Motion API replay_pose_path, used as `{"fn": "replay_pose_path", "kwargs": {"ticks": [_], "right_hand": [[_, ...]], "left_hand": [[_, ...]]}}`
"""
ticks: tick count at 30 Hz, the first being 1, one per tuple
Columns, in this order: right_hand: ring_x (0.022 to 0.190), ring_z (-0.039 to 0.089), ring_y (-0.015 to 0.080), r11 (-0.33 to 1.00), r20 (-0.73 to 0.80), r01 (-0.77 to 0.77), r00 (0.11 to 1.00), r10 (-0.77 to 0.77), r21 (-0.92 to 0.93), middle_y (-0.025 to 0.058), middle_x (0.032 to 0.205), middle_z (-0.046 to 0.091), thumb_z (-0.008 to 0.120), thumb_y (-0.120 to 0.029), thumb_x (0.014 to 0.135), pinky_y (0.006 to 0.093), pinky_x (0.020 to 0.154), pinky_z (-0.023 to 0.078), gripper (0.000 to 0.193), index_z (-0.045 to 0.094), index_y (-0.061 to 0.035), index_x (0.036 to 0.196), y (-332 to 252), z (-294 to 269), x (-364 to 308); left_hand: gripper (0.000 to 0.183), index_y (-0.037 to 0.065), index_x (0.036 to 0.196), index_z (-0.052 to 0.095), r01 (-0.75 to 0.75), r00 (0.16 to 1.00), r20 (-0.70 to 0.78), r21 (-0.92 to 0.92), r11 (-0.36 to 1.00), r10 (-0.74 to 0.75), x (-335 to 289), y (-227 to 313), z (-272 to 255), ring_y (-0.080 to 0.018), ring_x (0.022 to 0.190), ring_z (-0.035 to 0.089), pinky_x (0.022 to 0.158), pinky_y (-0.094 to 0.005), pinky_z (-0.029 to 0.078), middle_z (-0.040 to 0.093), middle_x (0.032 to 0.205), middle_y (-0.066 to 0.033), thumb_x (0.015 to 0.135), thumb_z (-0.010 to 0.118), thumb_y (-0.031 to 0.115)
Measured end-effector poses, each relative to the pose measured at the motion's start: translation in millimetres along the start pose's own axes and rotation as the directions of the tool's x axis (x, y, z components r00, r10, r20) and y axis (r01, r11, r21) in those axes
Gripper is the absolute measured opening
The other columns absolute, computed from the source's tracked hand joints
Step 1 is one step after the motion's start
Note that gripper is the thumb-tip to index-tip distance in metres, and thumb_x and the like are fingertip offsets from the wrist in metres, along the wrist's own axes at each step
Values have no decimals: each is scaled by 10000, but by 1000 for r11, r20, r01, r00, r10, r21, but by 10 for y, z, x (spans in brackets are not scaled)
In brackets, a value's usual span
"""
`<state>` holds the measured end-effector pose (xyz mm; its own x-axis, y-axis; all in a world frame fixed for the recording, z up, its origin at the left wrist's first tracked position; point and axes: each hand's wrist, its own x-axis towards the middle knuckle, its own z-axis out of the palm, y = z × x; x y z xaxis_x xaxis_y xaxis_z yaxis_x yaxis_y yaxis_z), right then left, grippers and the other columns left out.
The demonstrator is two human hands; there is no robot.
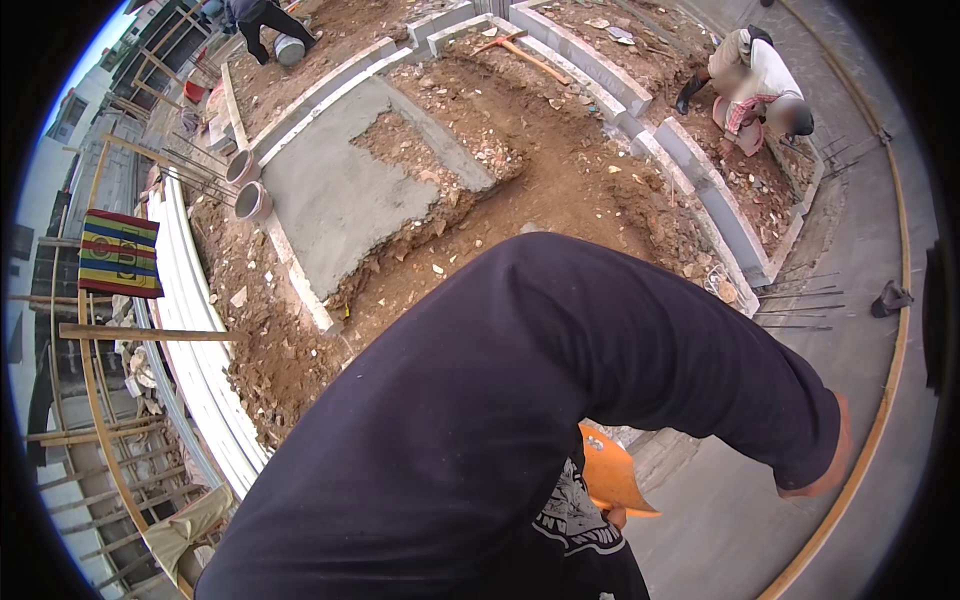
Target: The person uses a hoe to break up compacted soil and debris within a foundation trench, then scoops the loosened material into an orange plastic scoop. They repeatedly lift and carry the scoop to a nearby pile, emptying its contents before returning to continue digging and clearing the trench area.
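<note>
My left arm, in a dark sleeve, rises from the lower left, bends at the elbow and crosses to the right. Just past its cuff shows a little of my left hand (832, 455); the fingers are out of sight. Beneath that arm, close to my printed dark shirt, an orange curved piece (612, 472) is partly covered by the sleeve. Its kind cannot be made out. At its lower edge a small part of my right hand (616, 517) shows, fingers closed against it.
Ahead, low block walls (705, 195) frame dug earth and a wet grey concrete patch (340, 170). A pickaxe (535, 60) lies at the back. Two buckets (254, 203) stand left, near white pipes (190, 300). One person (775, 85) bends at right; another works far left. Rebar ends stick out at right.
</note>
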<state>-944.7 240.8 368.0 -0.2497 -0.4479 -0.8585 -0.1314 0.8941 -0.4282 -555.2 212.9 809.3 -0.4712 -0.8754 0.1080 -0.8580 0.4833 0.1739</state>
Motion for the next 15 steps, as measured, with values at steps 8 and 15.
{"fn": "replay_pose_path", "kwargs": {"ticks": [8,15], "right_hand": [[551,536,178,995,-22,92,995,-92,-24,71,729,596,549,-137,844,311,519,478,102,603,-55,871,-348,165,-182],[602,570,206,993,-67,120,991,-119,13,108,759,620,567,-104,809,318,555,495,104,626,-30,853,-355,90,-220]], "left_hand": [[194,149,869,739,-418,904,-151,-103,903,401,442,1076,73,-235,766,656,551,-429,462,687,812,3,713,678,248],[187,156,868,740,-244,962,48,-303,921,270,623,1159,491,-235,768,659,563,-427,469,691,820,4,720,679,253]]}}
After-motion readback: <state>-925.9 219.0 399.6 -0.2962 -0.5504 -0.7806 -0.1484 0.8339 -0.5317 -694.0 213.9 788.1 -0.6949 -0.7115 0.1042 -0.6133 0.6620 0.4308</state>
